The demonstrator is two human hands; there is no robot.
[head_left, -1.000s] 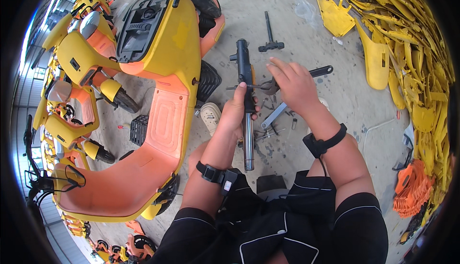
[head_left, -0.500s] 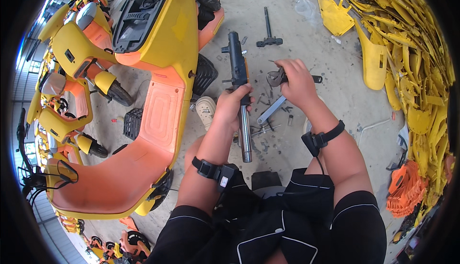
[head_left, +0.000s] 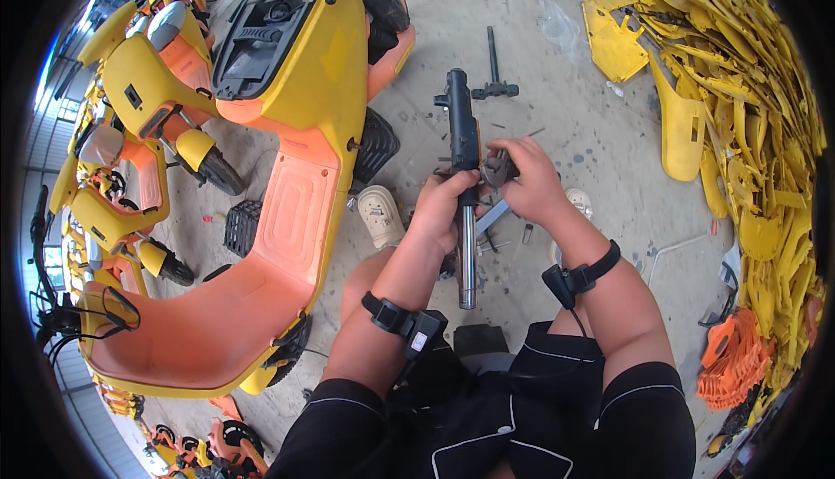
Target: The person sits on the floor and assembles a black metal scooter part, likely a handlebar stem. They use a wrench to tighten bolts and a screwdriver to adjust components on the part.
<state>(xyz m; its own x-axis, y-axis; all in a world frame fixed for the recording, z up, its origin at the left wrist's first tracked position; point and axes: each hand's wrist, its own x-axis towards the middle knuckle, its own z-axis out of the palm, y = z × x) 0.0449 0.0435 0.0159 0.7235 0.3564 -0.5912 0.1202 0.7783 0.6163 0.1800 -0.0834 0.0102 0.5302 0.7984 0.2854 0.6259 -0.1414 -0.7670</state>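
Note:
My left hand (head_left: 437,209) is closed round a front fork leg (head_left: 464,127) with a black upper part and a bare chrome tube below. The leg stands nearly in line with my body, its black end farther off. In my right hand (head_left: 532,185) is an adjustable wrench (head_left: 497,168), its jaws right beside the black part, just by my left thumb; whether they touch it I cannot tell. Beyond the fork leg, a dark steering stem (head_left: 493,63) with a crossbar lies on the concrete. A grey-blue flat bar (head_left: 492,217) on the floor is partly hidden under my right hand.
A yellow and orange scooter body (head_left: 300,205) stands close on my left, with more scooters behind it. To the right rises a heap of yellow panels (head_left: 731,87), with stacked orange parts (head_left: 735,361) nearer me. A black crate (head_left: 376,141) sits beside the scooter.
The wrench in my right hand has moved left, up against the fork leg. My left hand and the fork leg have shifted slightly right and nearer in the picture.

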